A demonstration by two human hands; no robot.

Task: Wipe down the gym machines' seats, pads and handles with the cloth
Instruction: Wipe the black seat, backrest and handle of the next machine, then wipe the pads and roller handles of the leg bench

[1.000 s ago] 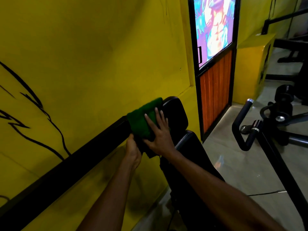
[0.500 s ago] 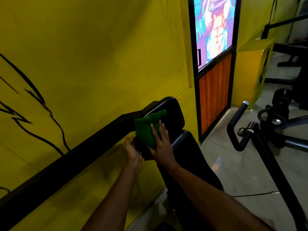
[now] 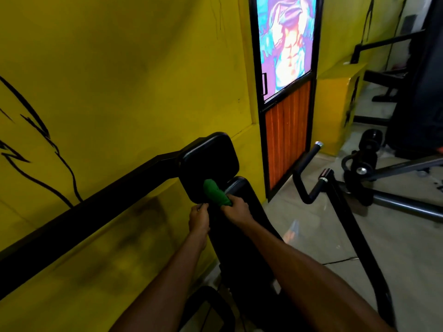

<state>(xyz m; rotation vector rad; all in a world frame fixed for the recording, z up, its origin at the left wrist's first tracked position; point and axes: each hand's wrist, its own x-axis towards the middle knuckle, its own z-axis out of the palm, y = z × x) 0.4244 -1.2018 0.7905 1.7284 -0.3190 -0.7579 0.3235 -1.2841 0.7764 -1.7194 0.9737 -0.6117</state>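
Note:
A black square head pad (image 3: pixel 209 161) stands on the end of a black bar, above a long black back pad (image 3: pixel 242 212) that slopes down toward me. My right hand (image 3: pixel 236 210) grips a bunched green cloth (image 3: pixel 214 192), which lies against the lower edge of the head pad. My left hand (image 3: pixel 199 218) is just below the head pad's bottom left corner, fingers curled at the pad's edge; what it holds is hard to make out.
A yellow wall (image 3: pixel 119 80) with black line art runs close on the left, crossed by the machine's black bar (image 3: pixel 84 216). A door (image 3: pixel 286 92) with a poster stands ahead. A black handle (image 3: pixel 304 178) and frame, weight plates (image 3: pixel 369 149) and other machines fill the floor on the right.
The cloth has slid from the head pad's top down to its lower edge. My right hand went from flat on the cloth to gripping it bunched. My left hand dropped with it.

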